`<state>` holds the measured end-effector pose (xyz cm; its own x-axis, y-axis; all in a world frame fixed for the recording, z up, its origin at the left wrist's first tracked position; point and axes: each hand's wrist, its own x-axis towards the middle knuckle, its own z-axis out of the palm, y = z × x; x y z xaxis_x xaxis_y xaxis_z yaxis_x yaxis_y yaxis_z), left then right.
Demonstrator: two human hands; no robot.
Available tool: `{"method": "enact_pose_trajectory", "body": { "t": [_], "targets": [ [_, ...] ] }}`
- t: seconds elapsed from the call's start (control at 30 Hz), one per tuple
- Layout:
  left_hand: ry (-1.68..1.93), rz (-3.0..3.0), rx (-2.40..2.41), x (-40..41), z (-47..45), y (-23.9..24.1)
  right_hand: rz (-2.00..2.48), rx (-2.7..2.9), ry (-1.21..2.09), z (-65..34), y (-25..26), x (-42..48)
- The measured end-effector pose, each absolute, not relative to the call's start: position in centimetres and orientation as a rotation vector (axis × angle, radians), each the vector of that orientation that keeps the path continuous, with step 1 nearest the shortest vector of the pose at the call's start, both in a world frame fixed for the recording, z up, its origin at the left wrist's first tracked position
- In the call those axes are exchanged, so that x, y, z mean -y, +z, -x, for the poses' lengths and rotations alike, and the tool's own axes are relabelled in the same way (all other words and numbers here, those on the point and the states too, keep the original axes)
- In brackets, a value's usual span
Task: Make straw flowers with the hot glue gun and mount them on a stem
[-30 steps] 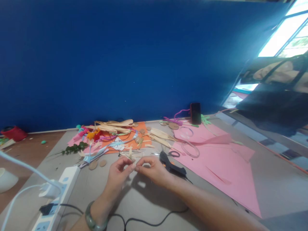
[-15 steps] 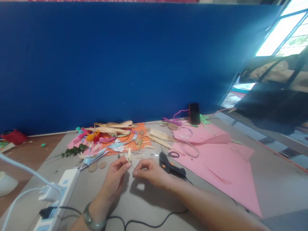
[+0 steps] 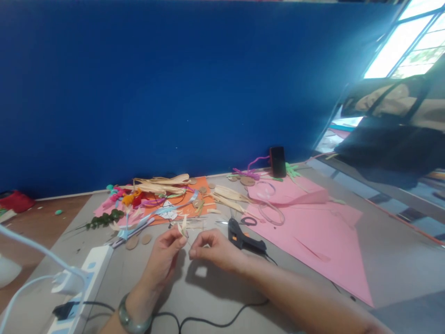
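Observation:
My left hand (image 3: 162, 258) pinches a small pale straw piece (image 3: 182, 228) that sticks up above its fingertips. My right hand (image 3: 214, 250) sits just to the right of it, fingers curled in a pinch, and I cannot make out what is in them. A small gap separates the two hands. A black glue gun (image 3: 245, 239) lies on the grey table (image 3: 194, 297) right behind my right hand, its cord trailing toward me. Small scissors (image 3: 243, 221) lie just beyond the glue gun.
Pink paper sheets (image 3: 313, 232) cover the right side. Orange paper (image 3: 187, 204) with straw strips (image 3: 163, 184), ribbons and pompoms lies at the back. A white power strip (image 3: 83, 287) with plugs is at the near left. A black phone (image 3: 278, 161) stands against the blue wall.
My hands have drawn apart: the left keeps the straw piece and has lifted it slightly, the right has pulled a little away from it.

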<state>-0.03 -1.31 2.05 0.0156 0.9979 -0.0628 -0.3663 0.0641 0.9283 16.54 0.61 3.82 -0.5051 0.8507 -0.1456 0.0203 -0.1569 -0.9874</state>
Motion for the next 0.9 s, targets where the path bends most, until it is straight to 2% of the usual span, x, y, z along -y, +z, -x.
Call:
{"method": "enact_pose_trajectory", "body": {
  "t": [0.17,0.33,0.5,0.57,0.9],
  "targets": [
    [1.325,-0.932,-0.949,1.2,0.2,2.1,1.054,1.597,1.669,-16.5,3.9,-0.6],
    [1.436,-0.84,-0.971,0.8,0.7,2.5,1.054,2.028,1.533,-18.5,6.0,-1.6],
    [1.491,-0.733,-0.951,0.5,1.2,2.7,1.192,2.027,0.958,-21.3,9.3,-3.5],
    [1.527,-0.7,-0.948,0.4,1.4,2.8,1.243,2.045,0.821,-21.8,9.9,-4.2],
    [1.865,-0.581,-1.075,-1.0,2.4,3.1,1.393,2.687,0.484,-16.9,5.8,-6.9]
  ]
}}
